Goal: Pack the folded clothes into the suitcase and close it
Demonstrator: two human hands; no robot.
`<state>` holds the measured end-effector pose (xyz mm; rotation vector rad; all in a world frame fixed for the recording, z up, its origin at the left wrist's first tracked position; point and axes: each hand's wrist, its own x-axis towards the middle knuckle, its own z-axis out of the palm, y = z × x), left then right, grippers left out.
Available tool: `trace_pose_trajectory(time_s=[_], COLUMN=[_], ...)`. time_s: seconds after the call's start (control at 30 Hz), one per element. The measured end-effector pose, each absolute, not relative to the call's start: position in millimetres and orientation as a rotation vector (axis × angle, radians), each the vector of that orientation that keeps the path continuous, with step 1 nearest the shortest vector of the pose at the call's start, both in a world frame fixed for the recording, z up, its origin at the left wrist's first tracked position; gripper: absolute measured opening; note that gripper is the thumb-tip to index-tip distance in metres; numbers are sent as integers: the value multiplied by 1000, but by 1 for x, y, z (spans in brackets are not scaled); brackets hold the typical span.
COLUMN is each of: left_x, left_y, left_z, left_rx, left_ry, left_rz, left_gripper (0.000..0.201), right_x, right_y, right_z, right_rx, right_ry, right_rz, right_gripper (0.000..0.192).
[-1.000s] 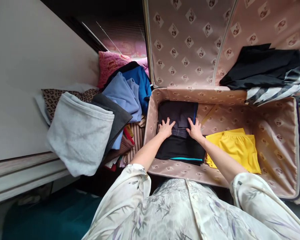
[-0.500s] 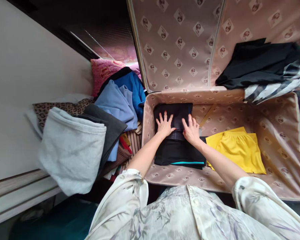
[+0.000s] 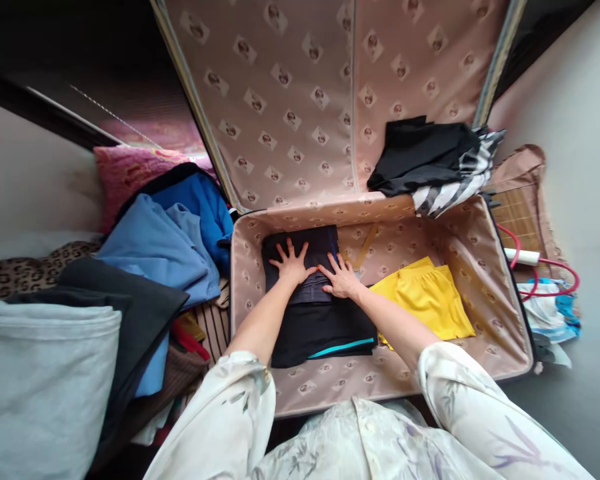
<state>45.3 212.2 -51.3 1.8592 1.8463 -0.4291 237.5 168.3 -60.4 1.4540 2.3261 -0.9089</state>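
An open suitcase with pink patterned lining lies in front of me, its lid standing up behind. My left hand and my right hand rest flat, fingers spread, on a folded dark garment in the case's left part. That garment lies on top of a black folded piece with a teal stripe. A yellow garment lies to the right of my right arm inside the case.
A black garment and a striped cloth hang over the case's back right rim. To the left lies a pile of clothes: blue, dark grey, light grey, a pink cushion. Red hangers lie right of the case.
My hands slid forward along the dark garment and spread flat on it. The view swung to the right, so the case now sits in the middle.
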Motion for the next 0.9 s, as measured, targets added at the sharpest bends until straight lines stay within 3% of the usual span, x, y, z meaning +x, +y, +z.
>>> trace_pose_trajectory(time_s=[0.1, 0.2, 0.33, 0.47, 0.57, 0.73, 0.9], left_x=[72, 94, 97, 86, 82, 85, 84], left_y=[180, 138, 87, 52, 35, 17, 1], left_z=[-30, -9, 17, 33, 43, 59, 66], left_rx=[1998, 2110, 2029, 1830, 1735, 1654, 1480], left_ry=[1848, 1708, 1554, 1538, 1552, 1534, 1597], left_rz=[-363, -287, -168, 36, 194, 404, 518], left_gripper=[75, 62, 46, 39, 35, 31, 34], right_x=[250, 282, 359, 432, 453, 451, 458], right_y=[181, 201, 251, 316, 351, 371, 383], right_z=[-47, -25, 24, 76, 100, 120, 160], right_rx=[1391, 1455, 1962, 2187, 2151, 1989, 2245], right_ry=[2392, 2551, 2785, 2563, 2538, 2507, 2445], right_rz=[-1003, -1015, -541, -170, -186, -255, -328], right_gripper=[72, 45, 44, 52, 47, 20, 28])
